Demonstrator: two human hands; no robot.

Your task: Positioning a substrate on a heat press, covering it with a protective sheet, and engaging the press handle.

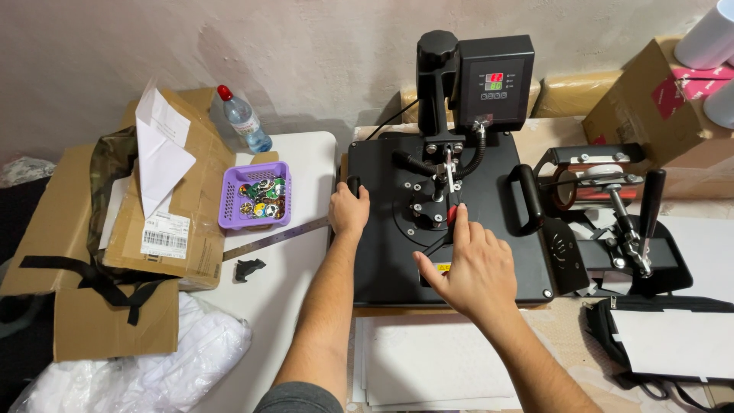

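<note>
My left hand (349, 210) grips the left edge of the black heat press (397, 252). My right hand (468, 269) lies open on its top plate, index finger touching a red knob (453, 213).

Head-worn view, looking down, close overhead

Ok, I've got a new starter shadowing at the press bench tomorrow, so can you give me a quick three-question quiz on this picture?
1. True or false: the left hand grips the left edge of the black heat press.
2. What does the right hand touch with its forefinger? A) the water bottle B) a small red part on top of the press plate C) the purple basket
3. What sits in the purple basket left of the press?

Key
1. True.
2. B, the red part.
3. A heap of small round colourful badges.
</note>
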